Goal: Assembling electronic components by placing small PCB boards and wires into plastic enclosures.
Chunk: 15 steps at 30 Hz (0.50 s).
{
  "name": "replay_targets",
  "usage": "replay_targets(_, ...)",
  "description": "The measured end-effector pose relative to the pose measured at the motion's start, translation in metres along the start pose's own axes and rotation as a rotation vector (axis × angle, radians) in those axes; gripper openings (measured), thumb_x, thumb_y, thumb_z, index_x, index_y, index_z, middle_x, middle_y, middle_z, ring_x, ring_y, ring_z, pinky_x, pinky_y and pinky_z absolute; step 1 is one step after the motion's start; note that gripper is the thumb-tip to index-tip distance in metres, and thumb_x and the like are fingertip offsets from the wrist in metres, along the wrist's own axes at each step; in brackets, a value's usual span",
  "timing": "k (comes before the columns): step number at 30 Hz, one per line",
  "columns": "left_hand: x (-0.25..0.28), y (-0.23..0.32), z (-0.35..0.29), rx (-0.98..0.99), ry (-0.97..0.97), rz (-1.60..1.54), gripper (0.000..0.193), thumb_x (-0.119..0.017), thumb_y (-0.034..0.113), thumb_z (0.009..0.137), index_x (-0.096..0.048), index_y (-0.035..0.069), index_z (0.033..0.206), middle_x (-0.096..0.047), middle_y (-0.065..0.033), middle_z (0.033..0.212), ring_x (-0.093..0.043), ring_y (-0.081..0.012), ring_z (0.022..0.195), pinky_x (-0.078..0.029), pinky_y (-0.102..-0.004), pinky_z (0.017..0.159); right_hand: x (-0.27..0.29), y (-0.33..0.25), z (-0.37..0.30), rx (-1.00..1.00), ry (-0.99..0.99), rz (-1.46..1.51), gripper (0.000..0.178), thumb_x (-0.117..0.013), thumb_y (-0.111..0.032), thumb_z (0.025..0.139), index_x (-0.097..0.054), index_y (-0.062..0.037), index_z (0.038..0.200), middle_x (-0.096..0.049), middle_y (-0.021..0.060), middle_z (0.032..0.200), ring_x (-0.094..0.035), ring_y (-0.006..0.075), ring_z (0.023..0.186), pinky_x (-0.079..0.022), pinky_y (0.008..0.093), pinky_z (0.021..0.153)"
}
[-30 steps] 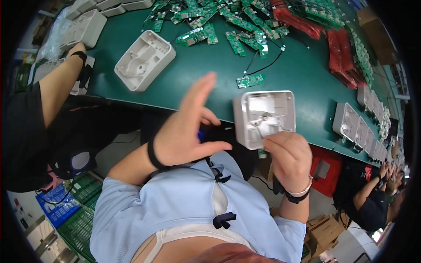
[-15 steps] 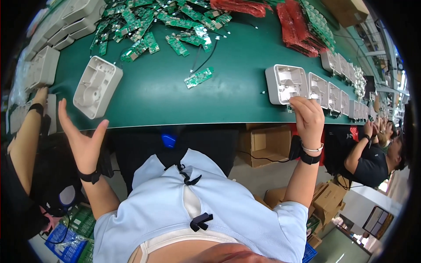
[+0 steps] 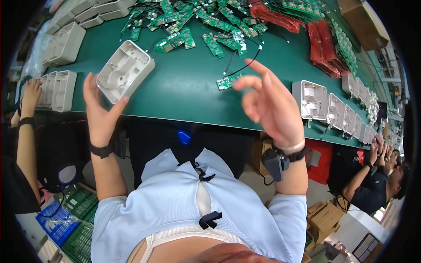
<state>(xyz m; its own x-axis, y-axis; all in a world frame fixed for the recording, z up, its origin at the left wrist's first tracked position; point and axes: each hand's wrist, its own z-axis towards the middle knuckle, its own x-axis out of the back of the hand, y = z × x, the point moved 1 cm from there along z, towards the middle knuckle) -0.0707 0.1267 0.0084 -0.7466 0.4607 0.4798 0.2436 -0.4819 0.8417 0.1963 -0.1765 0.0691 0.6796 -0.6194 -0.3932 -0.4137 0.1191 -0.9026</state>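
A white plastic housing (image 3: 126, 72), open side up with ribs and a round boss inside, lies tilted on the table at left. My left hand (image 3: 101, 111) is open around its near end, thumb on one side and fingers on the other; whether it presses on the housing I cannot tell. My right hand (image 3: 274, 107), slightly blurred, hangs open over the table with fingers apart and nothing in them. Its fingertips are nearest to a single green circuit board (image 3: 222, 83), partly covering it. A black cable (image 3: 245, 69) lies beside that board.
Many loose circuit boards (image 3: 175, 19) are heaped at the back. Red bubble-wrap bundles (image 3: 322, 48) lie at far right. A row of white housings (image 3: 310, 98) runs along the right; more housings (image 3: 66, 44) stand at left. Co-workers' arms (image 3: 28, 149) show on both sides.
My right hand has left the near housing of the right row, opened and come toward the single board. My left hand has moved closer around the left housing. The whole view has turned.
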Motion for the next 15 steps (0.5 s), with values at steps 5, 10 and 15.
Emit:
replay_targets(5, -0.002, 0.018, -0.013, -0.029, 0.027, -0.067, 0.114, -0.094, 0.010, 0.072, -0.027, 0.003, 0.165, -0.048, -0.0226, 0.158, -0.049, -0.0366, 0.147, -0.034, -0.0473, 0.127, -0.012, -0.001, 0.017, -0.015, 0.060, 0.146, 0.031, -0.053, -0.023, 0.115, -0.062, 0.0004, 0.135, -0.073, 0.0119, 0.114, -0.059, 0.0110, 0.073, -0.046, 0.0222, 0.062)
replay_targets(10, -0.030, 0.043, -0.031, -0.161, -0.122, -0.179, 0.119, -0.098, 0.016, 0.066, -0.030, 0.000, 0.162, -0.053, -0.0214, 0.153, -0.053, -0.0356, 0.144, -0.038, -0.0456, 0.124, 0.015, 0.009, -0.003, 0.143, 0.126, 0.101, 0.021, -0.059, -0.016, 0.113, -0.065, -0.0009, 0.126, -0.074, 0.0097, 0.115, -0.051, 0.0085, 0.067, -0.042, 0.0216, 0.060)
replay_targets(15, -0.064, 0.059, -0.028, -0.266, -0.253, -0.116, 0.117, -0.099, 0.018, 0.063, -0.035, -0.001, 0.159, -0.055, -0.0210, 0.150, -0.055, -0.0353, 0.142, -0.043, -0.0438, 0.119, 0.046, 0.035, -0.013, -0.105, 0.094, 0.454, 0.018, -0.061, -0.014, 0.112, -0.067, -0.0020, 0.123, -0.074, 0.0065, 0.114, -0.046, 0.0062, 0.067, -0.039, 0.0207, 0.059)
